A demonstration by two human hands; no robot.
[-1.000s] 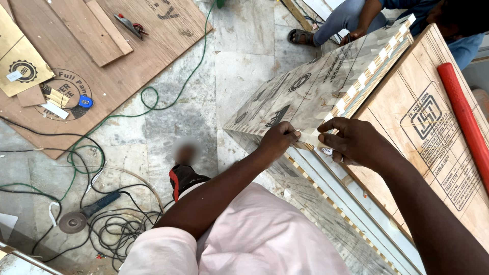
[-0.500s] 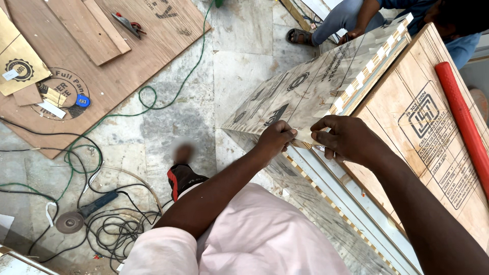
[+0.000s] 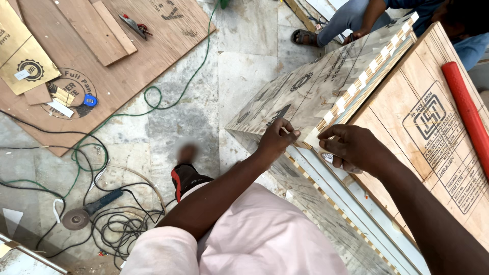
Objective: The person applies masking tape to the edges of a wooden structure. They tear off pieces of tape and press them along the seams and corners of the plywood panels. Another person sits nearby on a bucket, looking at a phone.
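A laminate-faced panel (image 3: 310, 86) stands on edge in front of me, with several short pieces of pale masking tape along its wooden edge (image 3: 364, 76). My left hand (image 3: 277, 138) pinches a strip of masking tape (image 3: 311, 137) at the panel's near corner. My right hand (image 3: 354, 147) is just to the right of that corner, fingers curled around a small white tape roll (image 3: 327, 158), thumb and forefinger at the strip's other end. The two hands are a few centimetres apart.
A stamped plywood board (image 3: 433, 137) with a red tube (image 3: 466, 112) on it lies to the right. An angle grinder (image 3: 76, 219) and tangled cables (image 3: 122, 229) are on the stone floor at left, beside a plywood sheet (image 3: 127, 56). Another person (image 3: 356, 15) sits beyond the panel.
My right hand has drawn slightly right and down from my left hand. The left hand stays at the panel's corner.
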